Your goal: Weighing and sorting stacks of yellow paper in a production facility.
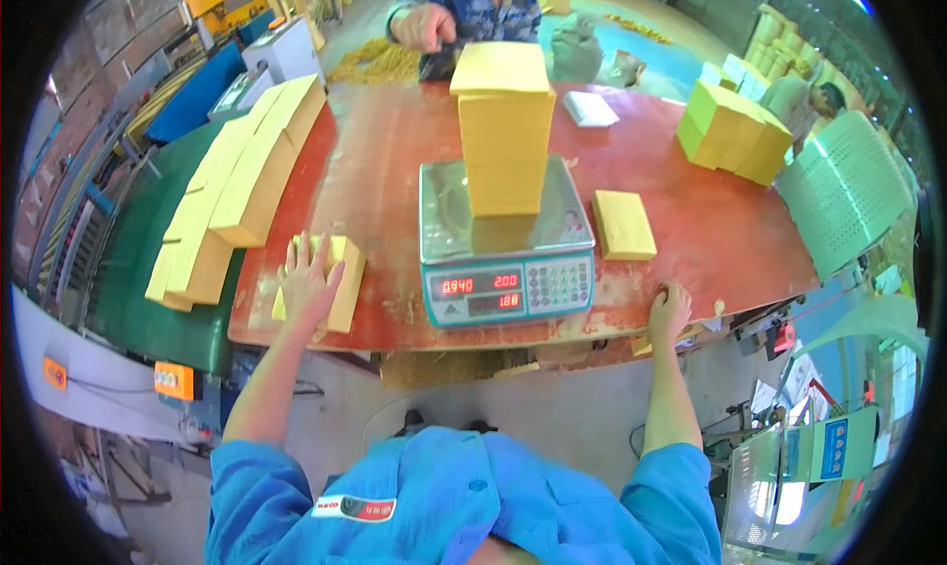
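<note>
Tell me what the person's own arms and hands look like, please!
The sleeves are bright blue, wrinkled cloth, with no marking that I can see. They leave the forearms bare. The hands wear no gloves.

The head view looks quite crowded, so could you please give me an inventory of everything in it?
Table: one, red-brown, centre
Scale: one, teal and silver, on table
Tall stack: one, yellow, on scale
Left low stack: one, yellow, left of scale
Right low stack: one, yellow, right of scale
White pack: one, white, table's far side
Yellow blocks: several, yellow, table's far right
Belt: one, green, left
Belt stacks: several, yellow, on belt
Perforated panel: one, pale green, right
Co-worker: one, blue camouflage, beyond table
Background clutter: uncountable, mixed colours, around edges
Left hand: one, bare, on left low stack
Right hand: one, bare, table's near edge
</note>
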A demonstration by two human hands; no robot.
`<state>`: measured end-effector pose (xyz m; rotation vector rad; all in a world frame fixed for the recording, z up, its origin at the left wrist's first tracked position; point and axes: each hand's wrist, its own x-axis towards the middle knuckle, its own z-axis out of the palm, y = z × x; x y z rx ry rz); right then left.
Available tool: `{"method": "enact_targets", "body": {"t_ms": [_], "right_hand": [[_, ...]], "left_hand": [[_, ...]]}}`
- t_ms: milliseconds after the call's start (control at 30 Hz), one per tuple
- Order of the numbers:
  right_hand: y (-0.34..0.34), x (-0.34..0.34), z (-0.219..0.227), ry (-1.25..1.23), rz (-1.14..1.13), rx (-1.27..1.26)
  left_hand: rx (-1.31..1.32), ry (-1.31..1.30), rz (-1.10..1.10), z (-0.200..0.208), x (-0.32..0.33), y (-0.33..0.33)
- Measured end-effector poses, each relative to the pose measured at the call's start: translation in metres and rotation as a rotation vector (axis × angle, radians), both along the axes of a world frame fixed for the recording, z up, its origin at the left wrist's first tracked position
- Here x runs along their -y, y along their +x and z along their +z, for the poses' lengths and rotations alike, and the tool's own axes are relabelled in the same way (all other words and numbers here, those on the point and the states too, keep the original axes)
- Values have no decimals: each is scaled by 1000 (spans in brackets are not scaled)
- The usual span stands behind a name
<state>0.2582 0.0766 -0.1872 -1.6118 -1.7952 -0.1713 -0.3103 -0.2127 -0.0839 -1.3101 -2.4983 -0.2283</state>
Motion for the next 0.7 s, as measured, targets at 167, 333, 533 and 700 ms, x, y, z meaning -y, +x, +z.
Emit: {"method": "enact_targets", "body": {"t_ms": [167, 333, 533, 700], "right_hand": [[4, 5, 0, 41, 81, -72], [-39, 72, 5, 53, 80, -570], [-165, 226, -1, -411, 448, -913], [-267, 299, -16, -855, 690, -958]], "left_hand": [[90, 6, -11, 9, -1, 5], [122, 1, -21, 12, 4, 3], [194, 33, -40, 6, 7, -7], [156, 6, -97, 11, 8, -5]]}}
